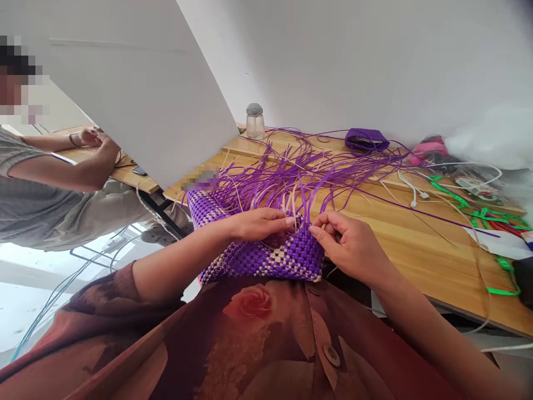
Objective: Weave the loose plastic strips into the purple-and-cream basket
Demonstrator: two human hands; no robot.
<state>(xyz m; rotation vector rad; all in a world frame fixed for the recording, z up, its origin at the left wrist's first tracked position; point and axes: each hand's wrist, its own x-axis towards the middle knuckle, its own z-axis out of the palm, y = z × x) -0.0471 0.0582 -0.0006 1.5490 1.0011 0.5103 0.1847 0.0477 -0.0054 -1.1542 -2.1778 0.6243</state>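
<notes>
A purple and cream woven piece rests at the table's front edge, against the patterned clothing. Long loose purple strips fan out from its upper edge across the table. My left hand lies over the near rim, its fingers pressed together on the weave and pale strips; the fingertips are partly hidden. At the right end of the rim, my right hand has thumb and index finger pinched on a purple strip, with the other fingers curled.
On the wooden table are a clear bottle, a purple woven pouch, a white cable and green strips. Another person sits at left beyond a grey partition.
</notes>
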